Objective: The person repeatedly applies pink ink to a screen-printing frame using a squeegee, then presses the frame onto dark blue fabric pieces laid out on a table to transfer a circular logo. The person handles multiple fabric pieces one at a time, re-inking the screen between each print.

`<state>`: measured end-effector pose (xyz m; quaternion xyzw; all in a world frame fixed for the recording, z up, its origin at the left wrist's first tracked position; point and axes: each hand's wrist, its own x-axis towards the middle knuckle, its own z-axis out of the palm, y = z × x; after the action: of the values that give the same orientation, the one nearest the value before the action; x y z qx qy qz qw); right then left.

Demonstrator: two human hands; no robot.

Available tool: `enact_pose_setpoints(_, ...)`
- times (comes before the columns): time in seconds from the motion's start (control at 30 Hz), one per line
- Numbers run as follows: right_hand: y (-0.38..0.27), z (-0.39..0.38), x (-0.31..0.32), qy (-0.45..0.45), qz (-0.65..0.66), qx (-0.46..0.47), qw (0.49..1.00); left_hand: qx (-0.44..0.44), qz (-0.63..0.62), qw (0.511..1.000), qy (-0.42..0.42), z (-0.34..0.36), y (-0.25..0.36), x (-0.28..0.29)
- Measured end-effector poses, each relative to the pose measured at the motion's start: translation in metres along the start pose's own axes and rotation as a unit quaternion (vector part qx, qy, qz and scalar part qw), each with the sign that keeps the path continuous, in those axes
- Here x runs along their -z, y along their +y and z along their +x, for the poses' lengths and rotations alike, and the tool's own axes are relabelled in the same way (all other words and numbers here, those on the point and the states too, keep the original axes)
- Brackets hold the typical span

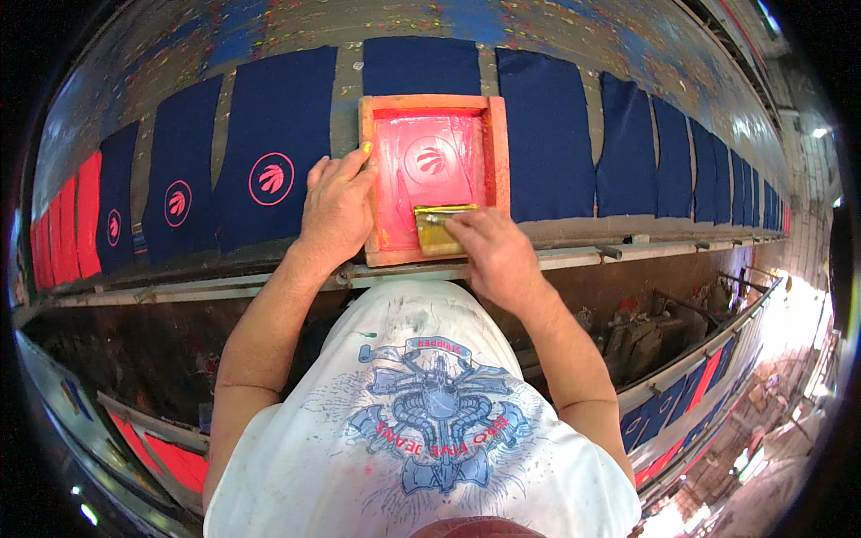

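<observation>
Long table (296,29); navy panels (547,134) in row; wooden screen frame (499,170) over middle one; left hand (339,204) against frame's left rail, grip unclear; right hand (499,255) grips yellow squeegee (437,238), frame's near end; likely inking stroke, calling for even pressure, steady frame

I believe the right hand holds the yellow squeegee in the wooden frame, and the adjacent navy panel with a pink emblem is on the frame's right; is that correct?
Only the side is wrong: the head view shows the navy panel with a pink emblem left of the wooden frame.
</observation>
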<state>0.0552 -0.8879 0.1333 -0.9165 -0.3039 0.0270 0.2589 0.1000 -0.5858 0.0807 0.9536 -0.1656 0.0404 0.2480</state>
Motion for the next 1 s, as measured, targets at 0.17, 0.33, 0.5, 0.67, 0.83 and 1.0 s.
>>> enact_pose_setpoints(0.17, -0.001, -0.019, 0.012, 0.008, 0.027, -0.026, 0.999, -0.009, -0.002, 1.0, -0.002, -0.001, -0.001, 0.001)
enact_pose_setpoints(0.33, 0.011, -0.015, -0.015, 0.06, -0.007, 0.027, 0.998, -0.013, 0.001, 1.0, 0.012, -0.005, -0.001, -0.004)
enact_pose_setpoints(0.5, 0.057, 0.049, -0.022, 0.106, -0.014, 0.04, 0.993, -0.011, 0.016, 1.0, 0.012, -0.004, 0.001, -0.004)
enact_pose_setpoints(0.67, 0.08, 0.108, 0.0, 0.088, -0.021, 0.018, 0.996, -0.013, 0.021, 1.0, 0.014, -0.003, 0.004, -0.003)
enact_pose_setpoints(0.83, 0.075, 0.131, -0.003, 0.074, -0.025, 0.003, 0.997, -0.009, 0.026, 1.0, 0.009, -0.005, 0.003, -0.005)
enact_pose_setpoints(1.0, 0.036, 0.084, -0.015, 0.048, -0.024, 0.048, 0.997, -0.003, 0.037, 0.999, 0.005, -0.005, 0.007, -0.005)
